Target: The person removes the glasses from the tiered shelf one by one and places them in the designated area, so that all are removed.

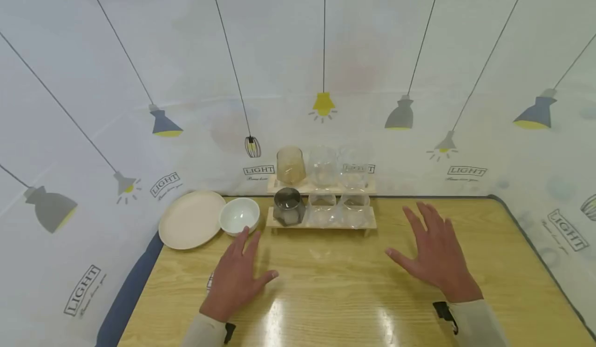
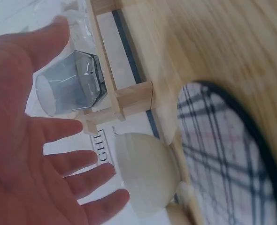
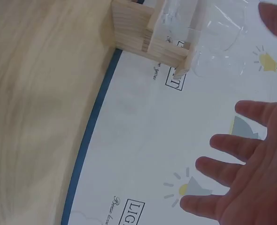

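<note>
My left hand (image 1: 236, 276) hovers over the left part of the table, fingers spread and holding nothing. Its fingertips overlap the near rim of a white bowl (image 1: 239, 215) in the head view. Below that hand lies a checked cloth pad with a dark edge (image 2: 223, 150), mostly hidden by the hand in the head view. My right hand (image 1: 437, 251), also spread and holding nothing, is right of a two-tier wooden rack (image 1: 321, 226). On the rack stand a dark grey glass (image 1: 289, 207), an amber glass (image 1: 291, 166) and several clear glasses (image 1: 322, 207).
A cream plate (image 1: 192, 220) sits at the table's back left corner, beside the bowl. The wooden table (image 1: 330, 285) ends at a dark edge strip against a pale wall covering (image 1: 279, 68) printed with hanging lamps. Blue fabric (image 1: 132, 285) shows along the left edge.
</note>
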`<state>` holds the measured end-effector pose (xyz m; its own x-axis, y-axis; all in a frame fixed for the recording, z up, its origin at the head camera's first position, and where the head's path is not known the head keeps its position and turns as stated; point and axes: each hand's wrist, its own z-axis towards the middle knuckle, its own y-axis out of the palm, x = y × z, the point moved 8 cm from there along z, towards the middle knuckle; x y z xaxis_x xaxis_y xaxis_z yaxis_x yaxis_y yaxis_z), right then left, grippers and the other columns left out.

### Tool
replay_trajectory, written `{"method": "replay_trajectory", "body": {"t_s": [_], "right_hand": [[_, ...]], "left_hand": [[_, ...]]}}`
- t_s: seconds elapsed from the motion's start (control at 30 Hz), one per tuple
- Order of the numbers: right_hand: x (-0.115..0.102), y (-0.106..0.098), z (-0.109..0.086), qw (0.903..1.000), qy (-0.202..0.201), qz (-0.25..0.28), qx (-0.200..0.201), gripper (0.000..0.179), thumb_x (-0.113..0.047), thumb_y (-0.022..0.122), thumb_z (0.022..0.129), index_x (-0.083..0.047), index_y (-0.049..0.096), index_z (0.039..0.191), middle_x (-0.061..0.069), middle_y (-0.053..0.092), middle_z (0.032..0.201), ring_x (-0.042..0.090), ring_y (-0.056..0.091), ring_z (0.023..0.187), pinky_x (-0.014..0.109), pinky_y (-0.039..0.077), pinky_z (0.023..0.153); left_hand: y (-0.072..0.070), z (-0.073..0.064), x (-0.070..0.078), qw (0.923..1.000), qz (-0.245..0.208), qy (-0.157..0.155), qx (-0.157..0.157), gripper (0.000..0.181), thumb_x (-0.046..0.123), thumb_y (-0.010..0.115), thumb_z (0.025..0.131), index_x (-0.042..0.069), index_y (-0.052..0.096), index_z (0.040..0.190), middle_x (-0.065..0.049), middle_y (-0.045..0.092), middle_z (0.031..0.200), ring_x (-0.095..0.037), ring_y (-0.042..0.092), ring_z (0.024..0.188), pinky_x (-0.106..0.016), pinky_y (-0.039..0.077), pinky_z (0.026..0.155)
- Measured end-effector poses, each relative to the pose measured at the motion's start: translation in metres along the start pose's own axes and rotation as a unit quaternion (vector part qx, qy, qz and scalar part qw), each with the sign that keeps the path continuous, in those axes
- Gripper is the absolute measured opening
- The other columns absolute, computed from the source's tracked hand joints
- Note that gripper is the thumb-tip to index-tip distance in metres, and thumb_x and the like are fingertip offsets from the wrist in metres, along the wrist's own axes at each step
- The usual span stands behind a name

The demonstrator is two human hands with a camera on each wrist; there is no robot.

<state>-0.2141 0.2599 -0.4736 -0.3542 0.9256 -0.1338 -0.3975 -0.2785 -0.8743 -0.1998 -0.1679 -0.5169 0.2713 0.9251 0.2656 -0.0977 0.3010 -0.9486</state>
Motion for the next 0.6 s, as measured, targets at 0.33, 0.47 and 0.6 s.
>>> {"method": "replay_trajectory", "body": {"t_s": [0.33, 0.47, 0.6], "right_hand": [[-0.002, -0.005, 0.027, 0.9940, 0.053, 0.093, 0.024, 0.084, -0.041, 0.081, 0.091, -0.001, 0.045, 0.155, 0.029, 0.046, 0.157, 0.052, 0.050, 0.136, 0.069, 0.053, 0.086], [-0.008, -0.001, 0.047, 0.9882, 0.077, 0.133, 0.005, 0.077, -0.038, 0.074, 0.099, -0.002, 0.041, 0.157, 0.027, 0.044, 0.159, 0.050, 0.047, 0.140, 0.070, 0.050, 0.095], [-0.015, 0.000, 0.065, 0.9811, 0.085, 0.174, 0.006, 0.072, -0.033, 0.071, 0.101, 0.000, 0.041, 0.157, 0.028, 0.046, 0.157, 0.049, 0.050, 0.137, 0.069, 0.047, 0.100]], "left_hand": [[0.006, 0.016, -0.005, 0.9930, -0.115, 0.000, 0.029, 0.078, 0.042, 0.074, 0.099, 0.005, 0.041, 0.160, -0.024, 0.047, 0.157, -0.044, 0.054, 0.140, -0.061, 0.052, 0.107], [0.010, 0.025, -0.008, 0.9848, -0.163, -0.011, 0.060, 0.068, 0.035, 0.073, 0.101, 0.005, 0.046, 0.156, -0.023, 0.053, 0.150, -0.042, 0.058, 0.135, -0.060, 0.052, 0.107], [0.018, 0.031, -0.010, 0.9697, -0.231, -0.038, 0.068, 0.062, 0.027, 0.072, 0.102, 0.002, 0.048, 0.154, -0.024, 0.057, 0.144, -0.041, 0.060, 0.131, -0.056, 0.054, 0.106]]}}
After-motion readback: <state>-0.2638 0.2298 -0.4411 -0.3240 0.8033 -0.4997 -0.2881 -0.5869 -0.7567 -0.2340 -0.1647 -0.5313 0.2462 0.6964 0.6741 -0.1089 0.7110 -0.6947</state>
